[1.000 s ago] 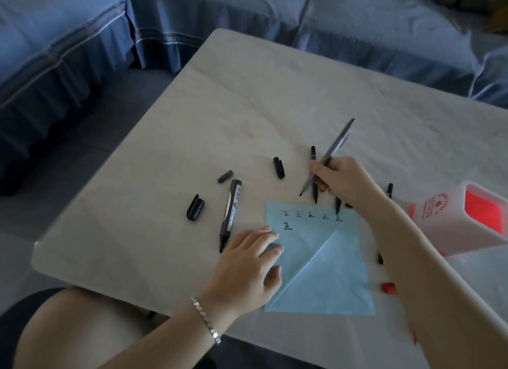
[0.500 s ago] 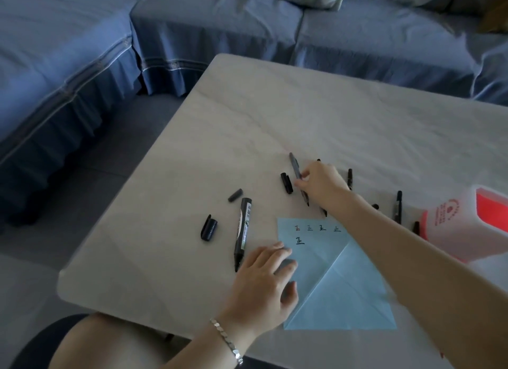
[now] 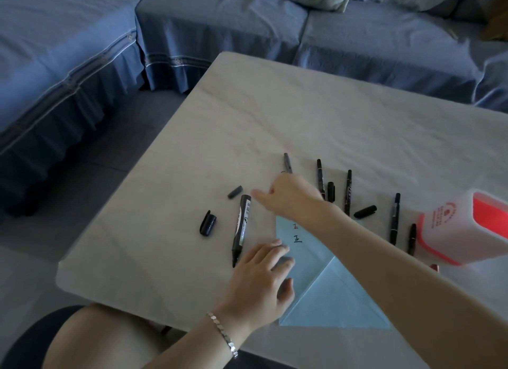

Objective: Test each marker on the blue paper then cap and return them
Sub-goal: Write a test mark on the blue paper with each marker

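Two bare hands work over the pale table (image 3: 343, 116). The left hand (image 3: 264, 283) lies flat with fingers spread, holding nothing, pressing the near-left corner of the blue paper (image 3: 335, 300), which sits at the table's near edge and bears small test marks. The right hand (image 3: 294, 197) reaches across the paper's far corner, fingers extended toward the left edge and motion-blurred; whether it holds anything cannot be told. Just left of it lie a thick black marker (image 3: 241, 228), uncapped with its tip toward the near edge, a large black cap (image 3: 208, 223) and a small grey cap (image 3: 235, 192). Several thin markers lie beyond the paper toward the right, near a red-and-white holder (image 3: 450, 228).
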